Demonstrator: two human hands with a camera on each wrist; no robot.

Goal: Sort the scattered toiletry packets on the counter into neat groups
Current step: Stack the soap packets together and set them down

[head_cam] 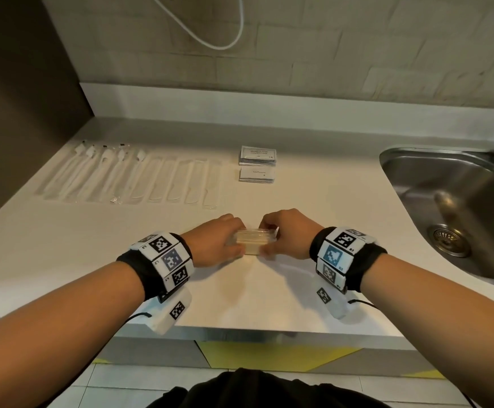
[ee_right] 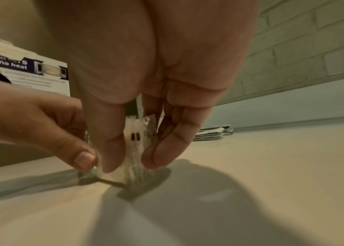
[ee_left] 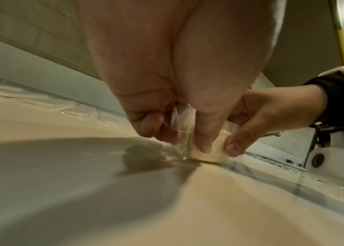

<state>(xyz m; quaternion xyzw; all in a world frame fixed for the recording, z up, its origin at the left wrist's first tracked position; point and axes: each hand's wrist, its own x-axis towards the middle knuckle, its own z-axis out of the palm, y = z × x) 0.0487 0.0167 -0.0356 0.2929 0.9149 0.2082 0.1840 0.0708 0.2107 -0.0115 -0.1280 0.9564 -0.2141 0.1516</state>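
A person stands at a pale counter (head_cam: 63,260), both hands pinching a small stack of clear plastic packets with cream contents (head_cam: 253,240), held on edge at the counter's centre. The left hand (head_cam: 219,241) grips its nine o'clock end, the right hand (head_cam: 287,235) its three o'clock end, thumbs and fingers curled round it. At twelve o'clock lie two piles of white printed sachets (head_cam: 257,164); at ten o'clock, a row of long clear-wrapped items (head_cam: 128,178). A steel sink (head_cam: 457,207) sits at two o'clock. To square the stack well, tapping its lower edge on the counter while keeping the pinch light should align the slippery wrappers.
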